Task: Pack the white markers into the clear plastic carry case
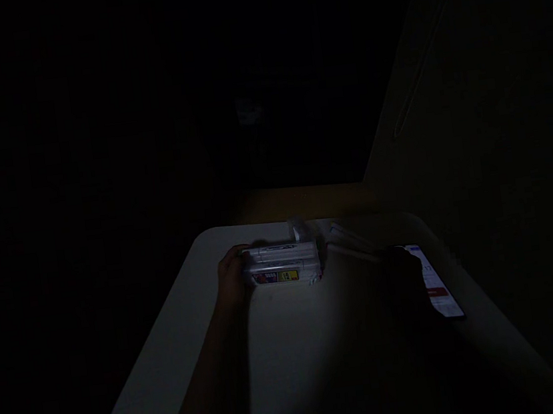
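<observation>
White plastic case (281,263) sits on the table (174,360), left hand (232,276) clamped on its left end; right hand (403,275) is lost in shadow by a phone (440,287), can't tell if it's gripping anything.

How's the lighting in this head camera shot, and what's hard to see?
Head view: mostly black, light falling only on the white table; the right hand is almost lost in shadow, the left hand dimly visible, and the phone screen bright.
</observation>
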A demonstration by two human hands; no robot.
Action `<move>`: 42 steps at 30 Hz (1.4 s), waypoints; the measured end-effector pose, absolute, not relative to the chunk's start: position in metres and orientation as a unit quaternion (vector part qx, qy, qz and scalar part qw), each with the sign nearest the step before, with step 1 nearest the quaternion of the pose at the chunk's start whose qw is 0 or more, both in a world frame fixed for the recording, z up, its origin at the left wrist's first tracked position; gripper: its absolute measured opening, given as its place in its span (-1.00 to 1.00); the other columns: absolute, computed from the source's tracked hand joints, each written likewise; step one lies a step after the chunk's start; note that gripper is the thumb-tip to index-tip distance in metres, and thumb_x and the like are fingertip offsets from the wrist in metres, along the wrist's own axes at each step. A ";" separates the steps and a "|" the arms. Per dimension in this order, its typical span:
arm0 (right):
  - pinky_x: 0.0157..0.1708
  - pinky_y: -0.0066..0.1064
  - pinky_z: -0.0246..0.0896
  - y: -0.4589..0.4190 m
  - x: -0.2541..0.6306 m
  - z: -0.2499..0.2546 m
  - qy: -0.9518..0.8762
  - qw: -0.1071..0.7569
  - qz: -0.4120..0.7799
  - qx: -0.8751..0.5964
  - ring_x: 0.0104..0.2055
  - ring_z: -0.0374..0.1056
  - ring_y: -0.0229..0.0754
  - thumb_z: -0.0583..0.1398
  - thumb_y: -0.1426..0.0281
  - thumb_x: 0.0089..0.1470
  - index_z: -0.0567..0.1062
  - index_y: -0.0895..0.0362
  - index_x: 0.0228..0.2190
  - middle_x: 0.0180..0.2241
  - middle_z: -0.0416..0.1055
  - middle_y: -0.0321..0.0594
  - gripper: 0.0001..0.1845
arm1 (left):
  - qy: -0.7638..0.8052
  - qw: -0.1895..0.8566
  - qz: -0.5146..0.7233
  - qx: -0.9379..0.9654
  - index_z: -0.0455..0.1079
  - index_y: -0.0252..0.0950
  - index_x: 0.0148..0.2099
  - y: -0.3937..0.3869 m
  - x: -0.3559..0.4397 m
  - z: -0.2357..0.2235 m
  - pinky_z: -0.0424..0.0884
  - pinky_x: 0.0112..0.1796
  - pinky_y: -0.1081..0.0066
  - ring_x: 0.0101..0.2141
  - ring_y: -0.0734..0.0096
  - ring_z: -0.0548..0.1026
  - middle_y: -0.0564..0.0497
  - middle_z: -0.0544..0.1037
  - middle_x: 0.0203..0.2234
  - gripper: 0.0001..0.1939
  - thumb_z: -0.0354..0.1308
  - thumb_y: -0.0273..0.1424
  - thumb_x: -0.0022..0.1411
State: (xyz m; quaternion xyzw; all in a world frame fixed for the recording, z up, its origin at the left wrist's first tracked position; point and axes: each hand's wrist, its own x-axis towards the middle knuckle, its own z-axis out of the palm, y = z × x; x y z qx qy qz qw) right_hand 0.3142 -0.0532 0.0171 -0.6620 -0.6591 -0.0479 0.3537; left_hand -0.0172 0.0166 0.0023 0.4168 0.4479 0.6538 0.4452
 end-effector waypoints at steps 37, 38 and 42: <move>-0.02 -0.01 -0.02 -0.052 0.305 -0.016 -0.741 0.209 -0.184 -0.611 -0.02 0.23 0.08 0.01 0.39 0.14 0.50 0.17 -0.11 -0.11 0.43 0.03 -0.64 | 0.457 0.432 0.664 0.406 0.43 -0.34 -0.39 0.010 -0.007 0.020 0.23 -0.55 0.46 -0.59 0.43 0.34 0.05 0.45 -0.60 -0.75 0.10 -0.33 -0.17; -0.02 -0.02 -0.01 -0.053 0.305 -0.015 -0.741 0.229 -0.161 -0.610 -0.01 0.23 0.07 0.02 0.38 0.13 0.50 0.15 -0.11 -0.11 0.43 0.02 -0.64 | 0.456 0.430 0.664 0.408 0.43 -0.34 -0.40 0.009 -0.006 0.021 0.22 -0.55 0.46 -0.59 0.43 0.33 0.05 0.45 -0.60 -0.76 0.10 -0.32 -0.17; -0.03 -0.04 0.09 -0.051 0.302 -0.005 -0.728 0.306 -0.059 -0.610 -0.02 0.27 0.08 0.06 0.34 0.08 0.51 0.10 -0.13 -0.15 0.45 -0.01 -0.65 | 0.455 0.424 0.651 0.435 0.44 -0.34 -0.37 0.010 -0.007 0.019 0.23 -0.54 0.47 -0.58 0.43 0.34 0.05 0.44 -0.60 -0.75 0.11 -0.30 -0.12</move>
